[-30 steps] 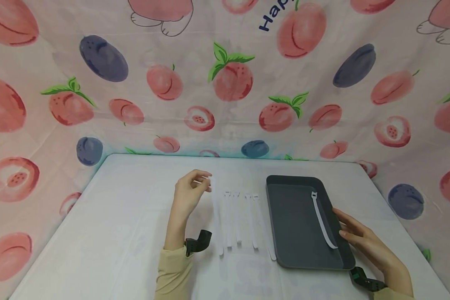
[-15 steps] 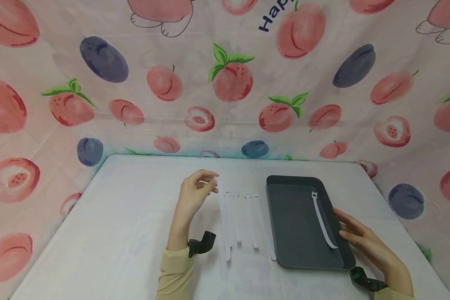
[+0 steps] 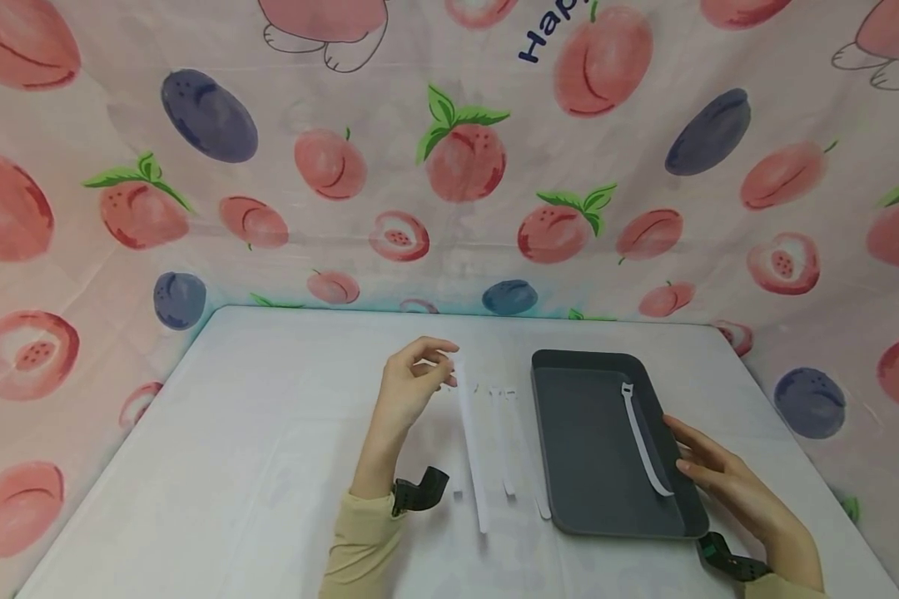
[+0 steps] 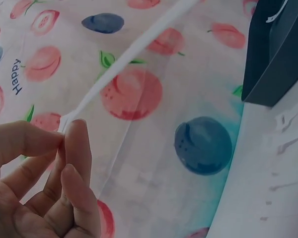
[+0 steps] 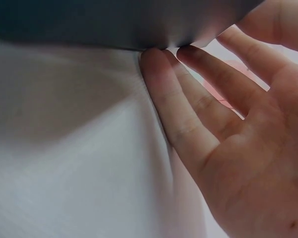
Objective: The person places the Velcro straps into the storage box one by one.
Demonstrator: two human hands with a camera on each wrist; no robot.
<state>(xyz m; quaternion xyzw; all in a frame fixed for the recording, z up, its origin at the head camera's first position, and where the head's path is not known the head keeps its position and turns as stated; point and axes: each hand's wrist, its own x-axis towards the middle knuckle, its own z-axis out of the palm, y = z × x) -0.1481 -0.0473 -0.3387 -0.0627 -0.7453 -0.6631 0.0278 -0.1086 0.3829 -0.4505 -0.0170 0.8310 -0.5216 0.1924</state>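
Note:
My left hand [image 3: 412, 376] pinches a white cable tie [image 3: 474, 466] by its head end, between thumb and fingertips. The strap slants down toward me over the table; in the left wrist view the held tie [image 4: 131, 52] runs up and away from the fingertips. My right hand [image 3: 745, 491] rests against the right side of a dark grey tray [image 3: 584, 466], fingers nearly straight. The right wrist view has its fingertips [image 5: 159, 64] touching the tray's outer wall. One white cable tie [image 3: 648, 457] lies inside the tray.
Several more white cable ties [image 3: 504, 449] lie lengthwise on the white table [image 3: 255, 433], left of the tray. The held one partly covers some of them. A fruit-printed cloth [image 3: 449, 233] hangs behind the table and at its sides.
My left hand has moved right with the pinched cable tie, which passes over the ties lying on the table. The right hand and the tray have stayed in place.

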